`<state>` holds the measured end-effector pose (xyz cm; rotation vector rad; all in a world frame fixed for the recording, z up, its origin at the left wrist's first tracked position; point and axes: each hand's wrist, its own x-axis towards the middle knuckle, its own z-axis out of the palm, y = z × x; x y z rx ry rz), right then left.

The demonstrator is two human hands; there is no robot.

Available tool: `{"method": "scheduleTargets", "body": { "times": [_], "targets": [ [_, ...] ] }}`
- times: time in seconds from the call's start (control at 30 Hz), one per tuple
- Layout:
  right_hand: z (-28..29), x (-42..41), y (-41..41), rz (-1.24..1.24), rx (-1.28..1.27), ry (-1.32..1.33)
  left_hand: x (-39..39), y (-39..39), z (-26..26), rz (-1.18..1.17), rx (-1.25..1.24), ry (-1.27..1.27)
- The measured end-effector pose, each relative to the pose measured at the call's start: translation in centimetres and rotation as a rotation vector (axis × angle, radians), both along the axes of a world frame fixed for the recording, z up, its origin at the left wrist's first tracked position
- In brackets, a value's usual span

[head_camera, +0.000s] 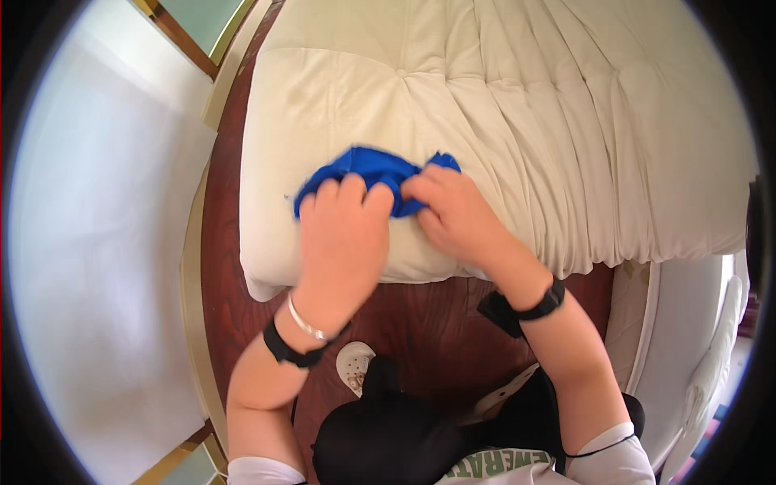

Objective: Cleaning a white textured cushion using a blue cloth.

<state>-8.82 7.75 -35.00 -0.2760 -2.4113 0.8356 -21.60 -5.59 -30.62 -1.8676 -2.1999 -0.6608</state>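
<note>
A crumpled blue cloth (381, 165) lies bunched on the cream padded cover (339, 91) before me. My left hand (345, 227) presses over its left part, with curled fingers gripping the fabric. On the right end, my right hand (451, 212) pinches the cloth between thumb and fingers, and a small blue tuft sticks out beyond the knuckles. Both hands rest close to the cover's near edge. The fabric beneath my fingers is hidden, and the hands are slightly blurred.
Dark red wooden floor (418, 315) runs below the cover. A pale shoe (354, 367) stands on it. To the left hangs a white sheet-like panel (115, 242) beside a cream frame edge. The cover's right part is gathered in folds above a white mattress side (673, 327).
</note>
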Motion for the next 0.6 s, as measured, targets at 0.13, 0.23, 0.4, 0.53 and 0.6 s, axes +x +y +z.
{"method": "scheduleTargets", "body": {
  "times": [0.13, 0.23, 0.4, 0.53, 0.6],
  "targets": [
    [1.2, 6.7, -5.4, -0.087, 0.205, -0.361, 5.6, -3.6, -2.8, -0.137, -0.155, -0.023],
    [-6.0, 11.1, -8.5, -0.087, 0.27, -0.521, 7.3, -6.6, -12.0, -0.34, -0.224, -0.07],
    [-11.7, 15.5, -8.9, -0.16, 0.029, -0.836, 8.0, -6.7, -17.1, -0.416, -0.587, -0.288],
    [0.7, 11.0, -6.5, -0.109, -0.003, -0.44, 7.5, -4.4, -3.7, -0.493, -0.317, -0.429],
    [6.0, 9.5, -3.4, -0.235, 0.203, -0.228, 5.3, -2.2, 2.0, -0.376, -0.053, -0.245]
  ]
}}
